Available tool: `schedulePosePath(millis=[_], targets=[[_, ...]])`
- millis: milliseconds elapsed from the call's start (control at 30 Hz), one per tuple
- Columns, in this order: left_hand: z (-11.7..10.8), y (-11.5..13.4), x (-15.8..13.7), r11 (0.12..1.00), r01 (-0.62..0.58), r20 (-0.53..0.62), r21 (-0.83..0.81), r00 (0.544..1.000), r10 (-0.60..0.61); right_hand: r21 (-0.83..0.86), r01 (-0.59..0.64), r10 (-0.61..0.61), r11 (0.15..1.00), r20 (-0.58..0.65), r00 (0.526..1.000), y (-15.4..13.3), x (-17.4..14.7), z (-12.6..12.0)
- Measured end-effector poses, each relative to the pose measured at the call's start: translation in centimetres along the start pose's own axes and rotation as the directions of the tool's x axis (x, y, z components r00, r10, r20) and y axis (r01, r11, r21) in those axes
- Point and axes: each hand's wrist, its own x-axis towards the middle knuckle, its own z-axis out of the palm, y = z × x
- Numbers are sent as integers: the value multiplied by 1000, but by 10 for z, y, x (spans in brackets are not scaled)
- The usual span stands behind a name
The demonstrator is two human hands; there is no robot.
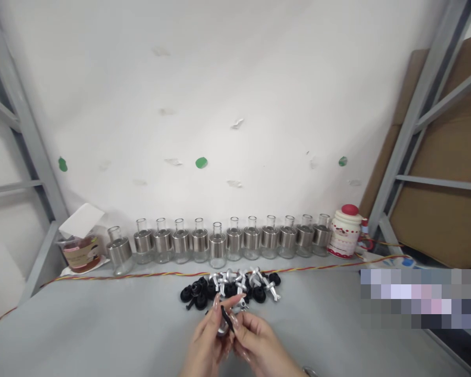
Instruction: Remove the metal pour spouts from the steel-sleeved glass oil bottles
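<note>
My left hand [207, 337] is closed around a silver round-edged pourer part [222, 330]. My right hand [261, 340] pinches a thin black piece [227, 318], pressed against the silver part between both hands. The fingers cover most of the two parts, so how they fit together is hidden. Just beyond my fingertips lies a pile of loose parts: black ribbed stoppers [200, 300] on the left and silver pourer spouts [241, 283] in the middle and right, with more black stoppers [259, 295] among them.
A row of glass bottles with metal sleeves [217, 246] stands along the wall. A twisted red-yellow wire [157, 275] runs before them. A food tub [82, 254] sits at the left end, a white jar with red lid [344, 233] at the right. Grey posts [412, 120] flank the table.
</note>
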Motion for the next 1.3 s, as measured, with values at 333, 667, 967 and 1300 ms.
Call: schedulePosePath(millis=[333, 667, 967, 1300], targets=[[-3, -7, 4, 1000, 7, -25, 16, 1000, -7, -54, 39, -40, 998, -20, 999, 17, 4, -8], [-3, -15, 9, 998, 27, -179, -49, 983, -36, -69, 45, -47, 997, -31, 998, 18, 6, -5], [-3, -14, 8, 996, 17, -147, -82, 989, -29, -148, 81, -86, 986, -31, 996, 19, 6, -6], [-2, -10, 7, 992, 29, -75, -126, 996, -39, -243, 60, -84, 968, -93, 992, 18, 2, -5]])
